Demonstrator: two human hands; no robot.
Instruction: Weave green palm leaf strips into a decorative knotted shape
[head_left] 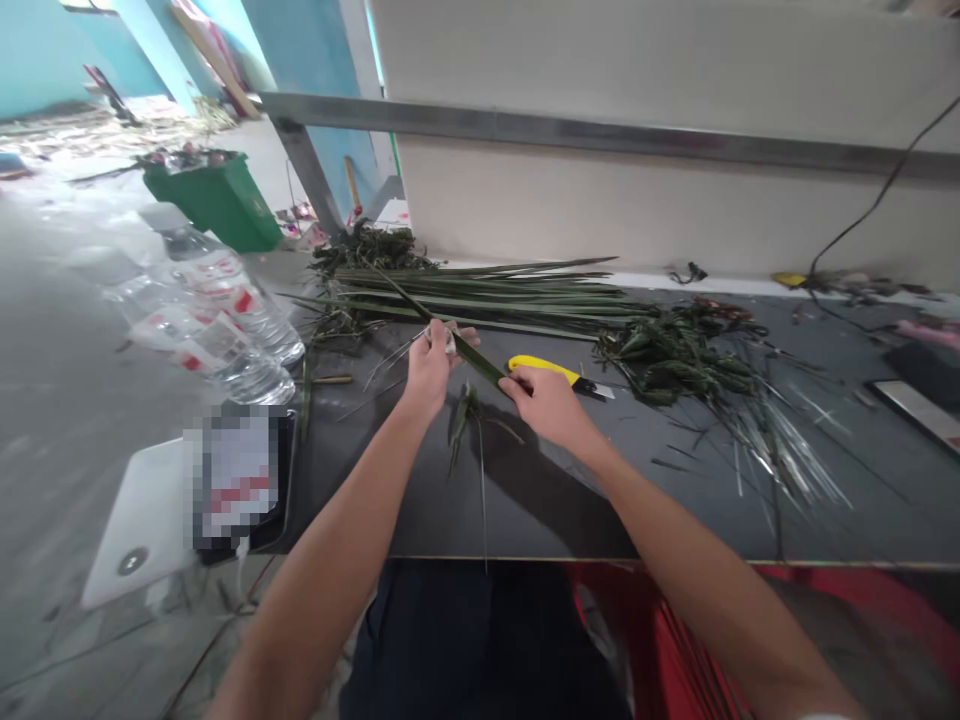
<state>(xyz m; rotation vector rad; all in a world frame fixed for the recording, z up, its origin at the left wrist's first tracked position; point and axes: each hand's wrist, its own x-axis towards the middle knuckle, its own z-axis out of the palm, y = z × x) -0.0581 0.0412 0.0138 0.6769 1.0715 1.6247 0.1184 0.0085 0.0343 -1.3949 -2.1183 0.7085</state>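
Observation:
A long green leaf strip (478,362) slants between my two hands above the dark table. My left hand (429,372) grips it near its middle, thumb against the leaf, with something white around the fingers. The leaf's near end is pinched between the thumb and fingers of my right hand (546,405). Just beyond the right hand lies a yellow utility knife (541,366), its blade pointing right. Below the leaf, a small folded leaf piece (463,412) with a thin wire stem rests on the table. Behind my hands is a pile of long leaf strips (495,298).
Folded leaf pieces (675,350) with wire stems lie in a heap at right, another bunch (375,245) at back left. Two water bottles (225,340) and a phone (281,480) are at left. A metal rail (480,125) crosses the wall; a green bin (214,200) stands beyond.

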